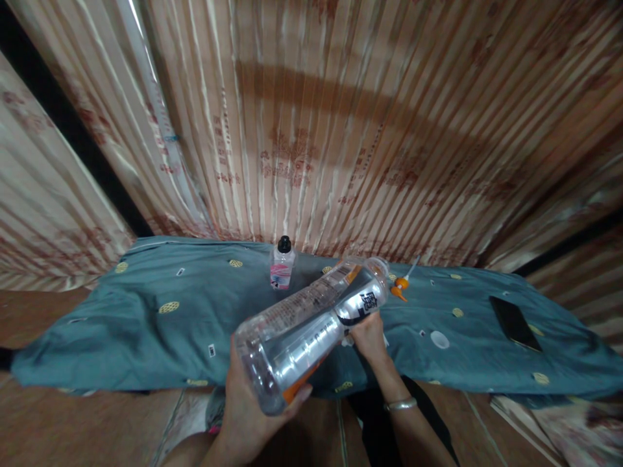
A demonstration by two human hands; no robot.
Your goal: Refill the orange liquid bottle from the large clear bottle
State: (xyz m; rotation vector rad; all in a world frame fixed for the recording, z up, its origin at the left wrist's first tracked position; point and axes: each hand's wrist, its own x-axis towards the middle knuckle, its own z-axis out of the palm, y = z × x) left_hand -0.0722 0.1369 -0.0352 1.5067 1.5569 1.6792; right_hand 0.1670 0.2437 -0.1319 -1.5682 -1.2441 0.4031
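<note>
The large clear bottle (311,331) is held at a slant above the near middle of the cloth-covered surface (146,337); its base faces near left and its neck far right. A silver and orange label wraps its body. The left hand (250,405) cups the base, fingers spread around it. The right hand (368,337) contacts the label side near the neck; its fingers are partly hidden, so their exact closure cannot be told. A bracelet (400,405) encircles the right wrist.

A small bottle (283,266) with a black cap stands upright at the far middle, left of the large bottle's neck. An orange pump head (400,285) lies just right of that neck. Further right, a white disc (439,340) lies on the near side and a dark phone (514,323) lies beyond it. A patterned curtain (292,130) hangs along the far side.
</note>
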